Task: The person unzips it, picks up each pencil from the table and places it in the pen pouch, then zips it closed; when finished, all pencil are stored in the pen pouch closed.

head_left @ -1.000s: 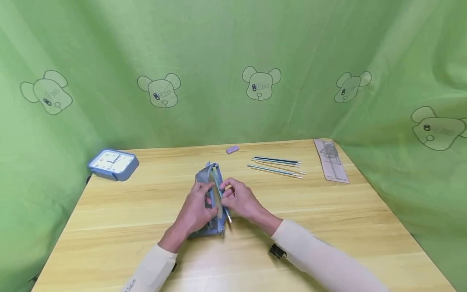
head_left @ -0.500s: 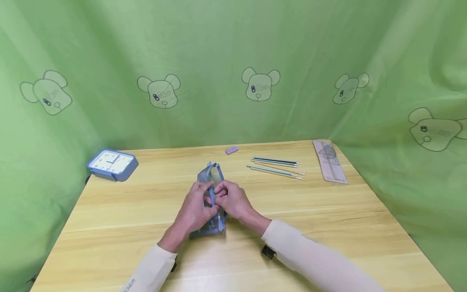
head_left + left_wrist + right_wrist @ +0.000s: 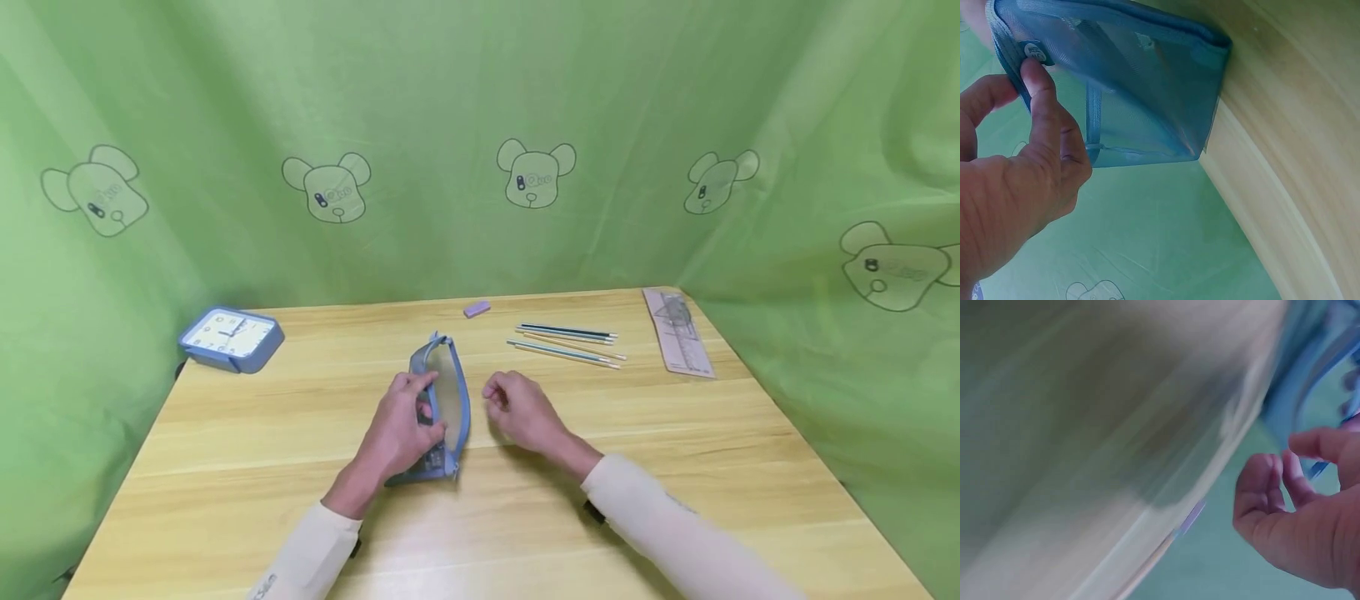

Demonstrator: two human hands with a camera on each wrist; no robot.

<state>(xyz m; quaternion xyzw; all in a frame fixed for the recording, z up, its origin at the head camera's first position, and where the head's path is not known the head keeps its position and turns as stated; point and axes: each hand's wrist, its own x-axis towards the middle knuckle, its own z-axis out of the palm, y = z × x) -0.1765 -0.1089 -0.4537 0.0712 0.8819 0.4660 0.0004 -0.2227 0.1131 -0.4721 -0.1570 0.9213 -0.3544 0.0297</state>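
In the head view my left hand (image 3: 401,421) pinches the near-left rim of a blue mesh pencil case (image 3: 461,408), its zipped mouth spread wide. The left wrist view shows thumb and index finger on the zip edge of the pencil case (image 3: 1141,81). Through the mesh a slim pencil (image 3: 1172,81) shows faintly. My right hand (image 3: 527,414) is a little to the right of the case, fingers loosely curled. Nothing lies between those fingers in the right wrist view, where the hand (image 3: 1310,519) is close to the blurred case.
Several pencils (image 3: 570,342) lie on the wooden table (image 3: 637,500) beyond the right hand. A purple eraser (image 3: 477,309) is near the back edge. At the far right lies a ruler set (image 3: 678,333); a blue clock (image 3: 232,337) stands at left. Green curtains surround the table.
My right hand brought a pencil to the case, reached into its mouth, then drew back to the right without it. The mouth now gapes wider. My left hand has kept its grip.
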